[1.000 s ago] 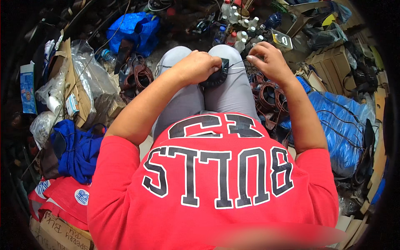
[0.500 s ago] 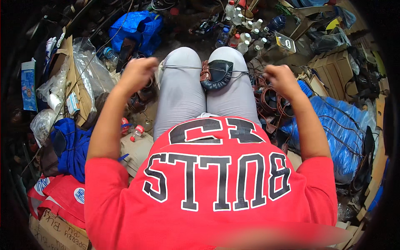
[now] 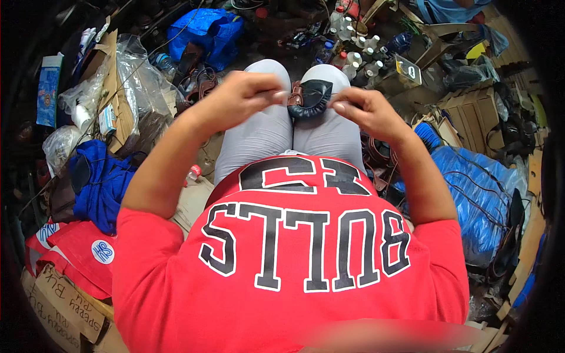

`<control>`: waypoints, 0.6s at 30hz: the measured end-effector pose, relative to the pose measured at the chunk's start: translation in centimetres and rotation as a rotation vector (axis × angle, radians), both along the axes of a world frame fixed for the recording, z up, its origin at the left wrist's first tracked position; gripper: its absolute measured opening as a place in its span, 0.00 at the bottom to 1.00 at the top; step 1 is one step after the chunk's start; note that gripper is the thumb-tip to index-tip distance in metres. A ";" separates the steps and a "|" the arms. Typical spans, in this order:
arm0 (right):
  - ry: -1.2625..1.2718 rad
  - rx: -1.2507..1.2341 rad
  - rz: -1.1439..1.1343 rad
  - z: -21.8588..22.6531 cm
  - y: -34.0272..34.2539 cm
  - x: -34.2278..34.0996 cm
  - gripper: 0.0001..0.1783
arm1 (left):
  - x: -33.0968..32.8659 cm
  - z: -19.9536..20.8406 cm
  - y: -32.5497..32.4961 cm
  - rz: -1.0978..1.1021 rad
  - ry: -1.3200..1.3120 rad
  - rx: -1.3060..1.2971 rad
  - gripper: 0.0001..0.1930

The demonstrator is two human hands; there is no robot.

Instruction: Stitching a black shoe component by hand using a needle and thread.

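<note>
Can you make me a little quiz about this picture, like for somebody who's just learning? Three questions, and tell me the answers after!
1. True or false: the black-and-brown piece rests on the person's legs.

2. What colour is the shirt?
A) green
B) red
C) yellow

3. Which is nearer to the right hand: the black-and-brown piece or the blue bag at the top left?

Key:
1. True.
2. B, red.
3. The black-and-brown piece; it lies right by the fingertips, while the bag is far off to the other side.
</note>
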State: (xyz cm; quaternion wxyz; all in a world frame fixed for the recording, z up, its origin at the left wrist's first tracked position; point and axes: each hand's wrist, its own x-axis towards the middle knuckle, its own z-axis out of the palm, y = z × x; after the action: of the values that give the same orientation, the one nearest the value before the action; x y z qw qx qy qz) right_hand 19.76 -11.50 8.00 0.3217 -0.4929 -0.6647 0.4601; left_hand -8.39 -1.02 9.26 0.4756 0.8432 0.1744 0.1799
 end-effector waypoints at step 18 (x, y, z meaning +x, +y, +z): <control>-0.526 -0.054 -0.555 0.4 -8.0 23.4 0.25 | -12.7 -0.6 6.0 0.685 0.068 0.568 0.19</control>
State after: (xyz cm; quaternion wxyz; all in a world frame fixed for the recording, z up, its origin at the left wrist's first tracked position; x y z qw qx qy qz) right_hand 43.11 -19.51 8.36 0.2392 -0.7637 -0.5534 0.2307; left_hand -21.06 4.99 8.64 0.1324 0.8394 0.4028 0.3400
